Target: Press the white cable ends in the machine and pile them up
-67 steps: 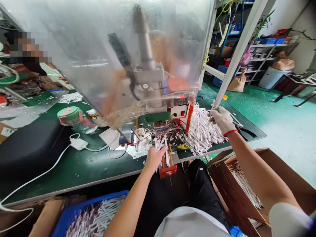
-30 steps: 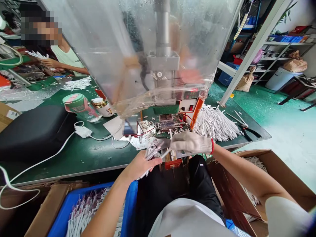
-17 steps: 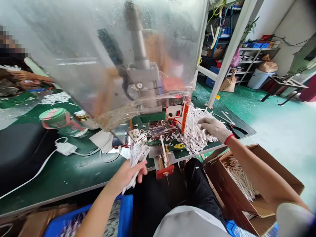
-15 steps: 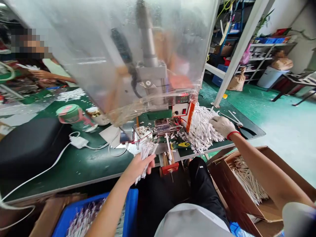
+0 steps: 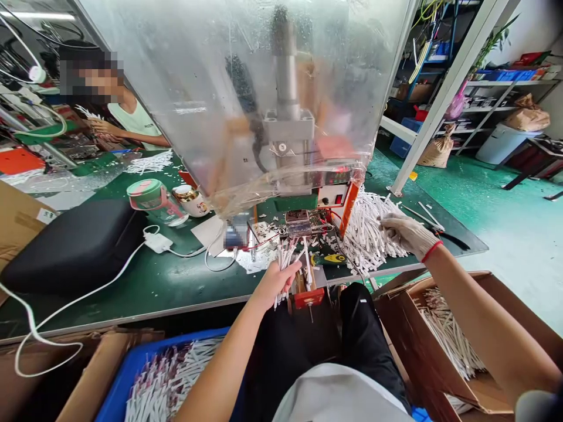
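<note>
While a loose bundle of white strips [image 5: 285, 254] is held in the left hand [image 5: 278, 282], which is bare and closed around it, the right hand [image 5: 409, 233], covered by a white glove, is positioned over the near right part of a pile of strips [image 5: 367, 230] on the desk [image 5: 193, 282]. The fingers of the right hand are curled; whether a strip is gripped by them cannot be told.

A single strip [image 5: 307, 262] is laid lengthwise in a holder with a red end block [image 5: 309, 298], just beside the left hand. The red end block is located past the front edge of the desk. The far end of the strip is directed toward a small metal block [image 5: 299, 227], situated below the press [image 5: 288, 129]. The press is covered in front by a clear shield [image 5: 211, 117].

A yellow-handled tool [image 5: 334, 258] is placed between the holder and the pile; pliers [image 5: 453, 239] are placed to the right of the pile. A phone [image 5: 236, 235] and a white charger [image 5: 158, 242] are set to the left. More strips are contained in a blue bin [image 5: 121, 378] and a cardboard box [image 5: 409, 337], both located below the desk surface. At far left, strips are held by a co-worker [image 5: 134, 120].
</note>
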The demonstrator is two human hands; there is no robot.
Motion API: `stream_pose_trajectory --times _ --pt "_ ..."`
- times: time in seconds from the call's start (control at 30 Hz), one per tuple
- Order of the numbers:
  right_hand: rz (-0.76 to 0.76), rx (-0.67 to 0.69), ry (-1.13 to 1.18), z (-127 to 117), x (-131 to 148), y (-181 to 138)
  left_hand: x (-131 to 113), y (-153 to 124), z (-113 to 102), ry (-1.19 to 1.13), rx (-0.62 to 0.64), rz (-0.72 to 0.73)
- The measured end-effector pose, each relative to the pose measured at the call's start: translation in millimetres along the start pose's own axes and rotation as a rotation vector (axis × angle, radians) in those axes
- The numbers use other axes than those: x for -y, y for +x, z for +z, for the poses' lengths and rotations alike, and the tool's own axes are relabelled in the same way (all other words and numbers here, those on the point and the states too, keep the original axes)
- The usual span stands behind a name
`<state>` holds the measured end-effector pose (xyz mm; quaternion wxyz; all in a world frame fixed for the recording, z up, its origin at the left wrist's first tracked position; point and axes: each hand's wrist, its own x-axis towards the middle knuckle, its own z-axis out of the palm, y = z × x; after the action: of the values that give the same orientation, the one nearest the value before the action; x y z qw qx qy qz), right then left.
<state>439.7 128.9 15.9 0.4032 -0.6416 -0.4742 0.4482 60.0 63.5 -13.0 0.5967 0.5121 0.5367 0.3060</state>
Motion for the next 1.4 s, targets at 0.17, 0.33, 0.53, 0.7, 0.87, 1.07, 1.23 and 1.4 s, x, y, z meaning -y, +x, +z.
stream_pose_trajectory --times 0.17,0.33,0.53,0.7,0.87,1.07,1.23,1.4 --pt "0.103 0.157 0.291 44.6 -3.9 -52.0 -1.0 14.6 19.1 0.092 -0.095 -0.043" --pt "0.041 0.383 0.203 109.5 2.5 -97.4 -10.4 16.0 13.6 0.039 -0.123 0.001" --pt "0.095 0.377 0.174 174.4 17.1 -84.4 -12.2 -24.8 -26.0 -0.243 -0.170 -0.003" --pt "0.172 0.362 0.224 196.1 15.7 -65.1 6.3 -54.5 -41.2 -0.330 -0.225 0.013" --pt "0.250 0.359 0.208 200.1 10.9 -55.4 21.5 -64.6 -44.4 -0.263 -0.231 0.012" --pt "0.270 0.349 0.172 203.8 2.6 -46.9 22.3 -64.4 -40.8 -0.201 -0.169 0.022" --pt "0.243 0.380 0.192 200.0 10.2 -47.7 16.0 -60.8 -38.0 -0.152 -0.120 0.051" --pt "-0.054 0.433 0.017 168.6 46.9 -61.1 -2.7 -52.2 -36.2 -0.022 -0.016 0.091"
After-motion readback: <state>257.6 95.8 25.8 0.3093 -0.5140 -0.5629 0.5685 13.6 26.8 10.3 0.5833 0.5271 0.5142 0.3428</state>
